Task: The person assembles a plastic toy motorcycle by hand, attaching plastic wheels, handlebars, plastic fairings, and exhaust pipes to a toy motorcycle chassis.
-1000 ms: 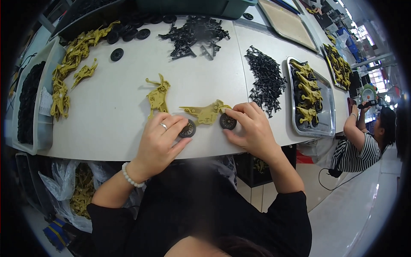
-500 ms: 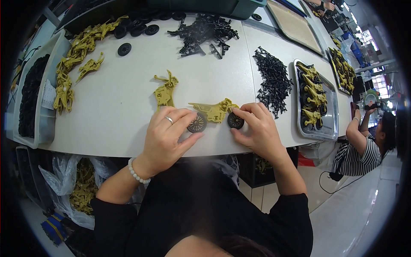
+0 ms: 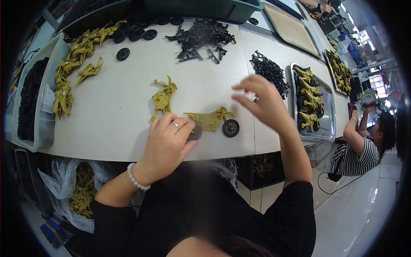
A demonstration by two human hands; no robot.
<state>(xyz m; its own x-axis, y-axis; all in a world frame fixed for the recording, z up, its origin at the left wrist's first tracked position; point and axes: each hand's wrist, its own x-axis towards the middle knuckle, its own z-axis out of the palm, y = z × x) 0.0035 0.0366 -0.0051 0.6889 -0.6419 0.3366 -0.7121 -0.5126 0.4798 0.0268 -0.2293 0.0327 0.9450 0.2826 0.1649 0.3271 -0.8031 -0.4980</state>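
Observation:
A yellow toy motorcycle body (image 3: 209, 121) lies on the white table before me. A black spoked wheel (image 3: 230, 128) sits at its right end. At its left end my left hand (image 3: 168, 140) is closed on another dark wheel (image 3: 195, 132), which the fingers partly cover. A second yellow motorcycle body (image 3: 162, 98) lies just beyond that hand. My right hand (image 3: 266, 103) hangs above the table, thumb and fingers apart, holding nothing. Close behind it is a pile of small black forked parts (image 3: 270, 68).
Yellow bodies (image 3: 85, 45) and loose black wheels (image 3: 123, 54) lie at the far left, beside a white bin (image 3: 48, 92). Black frame parts (image 3: 203, 38) are heaped at the back. A metal tray (image 3: 329, 128) holds assembled motorcycles on the right. A person in a striped top (image 3: 353, 150) works farther right.
My right hand has let go of the right-hand wheel and risen away toward the small black parts. The body with its wheels has shifted slightly left and nearer, my left hand still on it.

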